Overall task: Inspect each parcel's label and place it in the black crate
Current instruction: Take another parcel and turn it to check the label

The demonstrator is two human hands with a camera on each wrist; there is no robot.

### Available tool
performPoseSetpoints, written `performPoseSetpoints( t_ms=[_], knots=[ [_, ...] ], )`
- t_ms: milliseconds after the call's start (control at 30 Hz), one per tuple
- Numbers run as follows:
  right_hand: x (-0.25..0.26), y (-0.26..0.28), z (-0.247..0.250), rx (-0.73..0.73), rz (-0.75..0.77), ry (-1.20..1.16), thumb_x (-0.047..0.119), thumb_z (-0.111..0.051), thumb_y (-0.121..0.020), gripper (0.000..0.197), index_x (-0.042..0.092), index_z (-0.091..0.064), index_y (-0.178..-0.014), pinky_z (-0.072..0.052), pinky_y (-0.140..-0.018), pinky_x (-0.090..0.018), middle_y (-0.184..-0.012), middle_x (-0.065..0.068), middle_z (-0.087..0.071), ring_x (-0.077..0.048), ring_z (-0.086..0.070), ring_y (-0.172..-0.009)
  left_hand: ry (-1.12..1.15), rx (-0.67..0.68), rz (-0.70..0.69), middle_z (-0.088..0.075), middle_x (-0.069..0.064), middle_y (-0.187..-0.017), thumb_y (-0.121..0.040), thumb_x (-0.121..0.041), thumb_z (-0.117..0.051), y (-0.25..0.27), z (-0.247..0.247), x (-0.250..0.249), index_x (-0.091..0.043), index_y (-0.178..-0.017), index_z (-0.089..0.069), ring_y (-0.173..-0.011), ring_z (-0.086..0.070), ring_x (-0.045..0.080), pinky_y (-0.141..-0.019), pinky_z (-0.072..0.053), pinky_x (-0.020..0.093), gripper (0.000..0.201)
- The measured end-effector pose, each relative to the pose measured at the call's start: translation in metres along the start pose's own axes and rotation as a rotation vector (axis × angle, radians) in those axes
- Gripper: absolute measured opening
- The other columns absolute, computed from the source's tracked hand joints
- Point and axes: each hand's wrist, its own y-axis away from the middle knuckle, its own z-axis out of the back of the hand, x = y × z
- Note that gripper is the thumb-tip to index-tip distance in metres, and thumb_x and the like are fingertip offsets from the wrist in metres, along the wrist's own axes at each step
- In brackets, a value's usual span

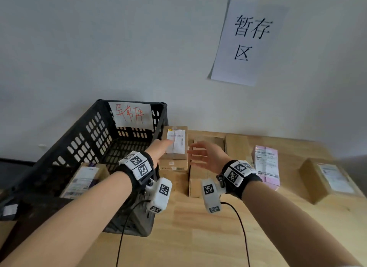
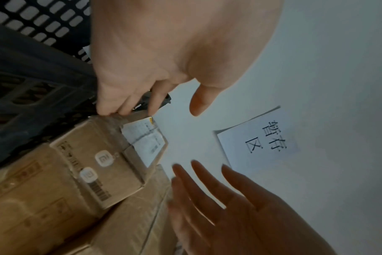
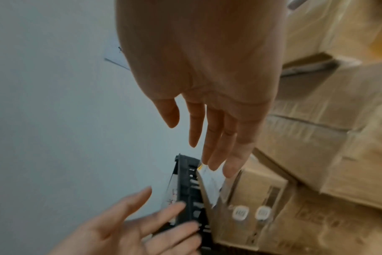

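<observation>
A small brown parcel (image 1: pixel 174 147) with a white label (image 1: pixel 175 142) lies on top of larger cardboard boxes, right beside the black crate (image 1: pixel 89 145). My left hand (image 1: pixel 161 147) reaches to the parcel's left side. In the left wrist view its fingertips (image 2: pixel 122 108) touch the parcel's (image 2: pixel 94 155) far edge by the crate wall, thumb held off it. My right hand (image 1: pixel 200 153) hovers just right of the parcel, fingers straight and spread, touching nothing; the right wrist view shows its fingertips (image 3: pixel 218 165) above the parcel (image 3: pixel 251 198). Another labelled parcel (image 1: pixel 83 179) lies inside the crate.
On the wooden table (image 1: pixel 198 237) a pink labelled parcel (image 1: pixel 267 167) and a brown labelled box (image 1: pixel 329 179) lie to the right. A paper sign (image 1: pixel 248 42) hangs on the white wall. A paper with red writing (image 1: pixel 131 115) hangs on the crate's back wall.
</observation>
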Motion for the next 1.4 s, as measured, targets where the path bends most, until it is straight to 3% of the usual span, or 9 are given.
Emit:
performPoseSetpoints(
  t_ms=[167,367,467,567,667,867,1000,1267,1400],
  knots=[
    [-0.006,-0.016,0.015,-0.1,-0.052,0.059,0.021,-0.048,-0.096,0.022,0.008,-0.061,-0.107,-0.053,-0.084,-0.041,-0.105,-0.013,-0.064,-0.027,-0.062,-0.096,-0.002,-0.01,0.036,-0.051,0.01,-0.13,-0.099,-0.029,-0.045,-0.016,-0.001,0.004,-0.008,-0.136,-0.047,-0.117,-0.044,0.027,-0.089,-0.028,0.029,0.042],
    [-0.011,-0.048,0.001,-0.19,-0.099,0.219,0.024,-0.051,-0.095,0.023,0.013,-0.057,-0.114,-0.053,-0.085,-0.038,-0.112,-0.011,-0.06,-0.026,-0.059,-0.104,0.067,0.018,0.096,-0.046,0.012,-0.142,-0.094,-0.035,-0.046,-0.053,-0.002,0.014,-0.011,-0.142,-0.041,-0.129,-0.043,0.032,-0.111,-0.031,0.043,0.054],
    [-0.017,-0.064,-0.01,-0.184,-0.118,0.259,0.024,-0.052,-0.094,0.016,0.015,-0.061,-0.102,-0.05,-0.083,-0.036,-0.105,-0.007,-0.062,-0.023,-0.059,-0.097,0.106,0.02,0.129,-0.046,0.012,-0.141,-0.093,-0.036,-0.046,-0.073,-0.001,0.023,-0.01,-0.142,-0.041,-0.128,-0.044,0.032,-0.11,-0.033,0.047,0.055],
    [-0.026,-0.069,-0.018,-0.143,-0.133,0.309,0.026,-0.052,-0.094,0.024,0.016,-0.062,-0.114,-0.051,-0.08,-0.033,-0.115,-0.008,-0.063,-0.023,-0.06,-0.104,0.105,0.035,0.177,-0.041,0.01,-0.144,-0.097,-0.03,-0.044,-0.074,-0.002,0.025,-0.008,-0.144,-0.036,-0.131,-0.039,0.03,-0.11,-0.03,0.038,0.052],
    [-0.025,-0.066,-0.02,-0.128,-0.123,0.329,0.029,-0.052,-0.095,0.025,0.016,-0.061,-0.115,-0.05,-0.072,-0.028,-0.107,-0.006,-0.063,-0.019,-0.059,-0.093,0.133,0.024,0.207,-0.031,0.009,-0.152,-0.097,-0.034,-0.045,-0.071,-0.001,0.024,-0.011,-0.149,-0.026,-0.137,-0.031,0.028,-0.111,-0.024,0.04,0.06],
    [-0.022,-0.048,-0.002,-0.113,-0.048,0.284,0.027,-0.054,-0.093,0.025,0.014,-0.064,-0.111,-0.052,-0.083,-0.034,-0.11,-0.008,-0.067,-0.022,-0.062,-0.095,0.179,0.01,0.172,-0.042,0.004,-0.146,-0.075,-0.05,-0.059,-0.065,-0.011,0.029,-0.019,-0.147,-0.031,-0.131,-0.041,0.026,-0.112,-0.027,0.047,0.082],
    [-0.024,-0.02,0.025,-0.084,0.0,0.27,0.027,-0.053,-0.094,0.026,0.011,-0.064,-0.111,-0.053,-0.083,-0.035,-0.097,-0.006,-0.068,-0.021,-0.064,-0.084,0.198,-0.052,0.169,-0.043,0.008,-0.143,-0.076,-0.048,-0.059,-0.036,-0.033,0.034,-0.021,-0.145,-0.029,-0.128,-0.042,0.031,-0.109,-0.031,0.051,0.08],
    [-0.05,0.052,0.121,0.018,-0.004,0.311,0.032,-0.053,-0.095,0.031,0.007,-0.058,-0.113,-0.051,-0.075,-0.031,-0.095,-0.004,-0.065,-0.02,-0.061,-0.086,0.148,-0.097,0.182,-0.036,0.009,-0.147,-0.092,-0.037,-0.057,0.063,-0.124,0.052,-0.016,-0.143,-0.035,-0.131,-0.037,0.035,-0.096,-0.043,0.057,0.059],
    [-0.073,0.084,0.169,0.017,-0.029,0.371,0.034,-0.055,-0.094,0.029,0.011,-0.055,-0.112,-0.05,-0.083,-0.036,-0.099,-0.004,-0.065,-0.022,-0.061,-0.091,0.122,-0.035,0.196,-0.054,0.012,-0.123,-0.087,-0.034,-0.064,0.102,-0.168,0.073,-0.011,-0.13,-0.048,-0.105,-0.055,0.033,-0.086,-0.051,0.055,0.051]
  ],
)
